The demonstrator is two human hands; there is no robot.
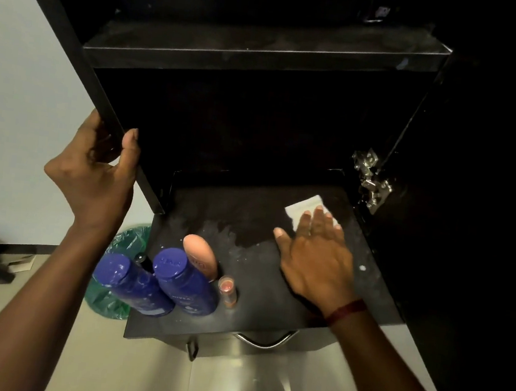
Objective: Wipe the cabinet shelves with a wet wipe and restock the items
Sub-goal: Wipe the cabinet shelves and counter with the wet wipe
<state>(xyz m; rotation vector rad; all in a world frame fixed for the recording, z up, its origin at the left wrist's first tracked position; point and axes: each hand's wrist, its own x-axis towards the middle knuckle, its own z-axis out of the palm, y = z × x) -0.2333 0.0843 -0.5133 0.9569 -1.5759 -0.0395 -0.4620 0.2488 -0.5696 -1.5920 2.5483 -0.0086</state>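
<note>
My right hand (315,258) lies flat with straight fingers on a white wet wipe (304,207), pressing it onto the dusty black lower shelf (247,226) near its back right. My left hand (96,172) grips the front edge of the cabinet's black left side panel (83,59), thumb inside. At the shelf's front left stand two blue lotion bottles (132,284) (183,283), a peach-coloured bottle (199,256) and a small pink tube (229,291). The upper shelf (265,49) holds nothing I can see.
A metal hinge (369,181) is fixed to the right inner wall. Below the shelf a drawer front carries a curved metal handle (266,342). A green plastic bag (114,275) lies on the light floor at the left.
</note>
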